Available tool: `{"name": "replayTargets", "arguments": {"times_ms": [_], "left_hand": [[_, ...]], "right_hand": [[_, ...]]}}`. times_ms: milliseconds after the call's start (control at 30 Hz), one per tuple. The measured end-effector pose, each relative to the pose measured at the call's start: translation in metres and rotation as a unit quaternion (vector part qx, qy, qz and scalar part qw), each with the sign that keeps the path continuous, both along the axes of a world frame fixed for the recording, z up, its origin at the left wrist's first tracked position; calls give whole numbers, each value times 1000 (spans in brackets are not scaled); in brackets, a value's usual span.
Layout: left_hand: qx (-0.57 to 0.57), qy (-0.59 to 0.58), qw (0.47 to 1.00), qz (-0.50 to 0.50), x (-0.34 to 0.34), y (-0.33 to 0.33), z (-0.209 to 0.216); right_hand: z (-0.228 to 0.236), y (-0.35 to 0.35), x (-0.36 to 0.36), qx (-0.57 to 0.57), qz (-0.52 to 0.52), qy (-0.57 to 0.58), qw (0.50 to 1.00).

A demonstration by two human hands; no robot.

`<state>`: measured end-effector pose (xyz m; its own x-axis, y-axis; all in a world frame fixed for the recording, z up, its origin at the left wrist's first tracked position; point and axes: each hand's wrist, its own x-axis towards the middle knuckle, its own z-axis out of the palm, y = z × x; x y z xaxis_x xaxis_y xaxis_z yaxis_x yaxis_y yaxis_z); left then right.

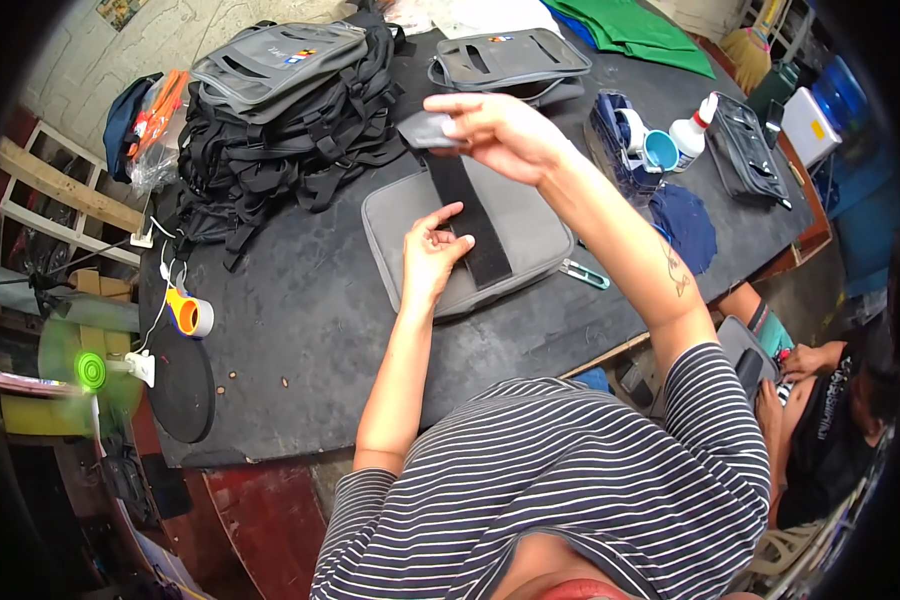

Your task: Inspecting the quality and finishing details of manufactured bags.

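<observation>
Striped dark shirt-cloth (540, 470) is faced by a grey rectangular fabric panel (525, 235) beside black backpacks (290, 150); its black strip (487, 255) is touched by the half-open left hand (431, 255), a grey flap (422, 130) pinched by the right hand (510, 135).

Pale lettering (282, 62) plus blue-orange logo (301, 56) on grey bag (258, 76), 11 o'clock; small logo (500, 38) on second bag (518, 60), 12; white print (824, 408) on co-worker's black shirt (812, 480), 4.

Left fingers (439, 215) on 1 black strip (484, 242), grey bag (532, 210) beneath, right fingers (460, 103) holding grey piece (425, 131)
</observation>
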<state>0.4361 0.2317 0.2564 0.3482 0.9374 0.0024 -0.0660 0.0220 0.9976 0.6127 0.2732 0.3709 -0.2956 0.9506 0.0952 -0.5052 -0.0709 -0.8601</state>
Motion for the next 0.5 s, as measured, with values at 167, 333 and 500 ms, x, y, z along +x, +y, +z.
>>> {"name": "replayTargets", "arguments": {"times_ms": [167, 333, 500], "left_hand": [[-30, 27, 999, -11, 5, 9, -7], [-85, -5, 995, -45, -7, 24, -16], [-167, -169, 969, -70, -3, 16, 11]], "right_hand": [[-8, -50, -3, 13, -7, 2, 1000], [-14, -79, -4, 5, -31, -34, 999], [-39, -97, -5, 59, -78, -142, 985]]}}
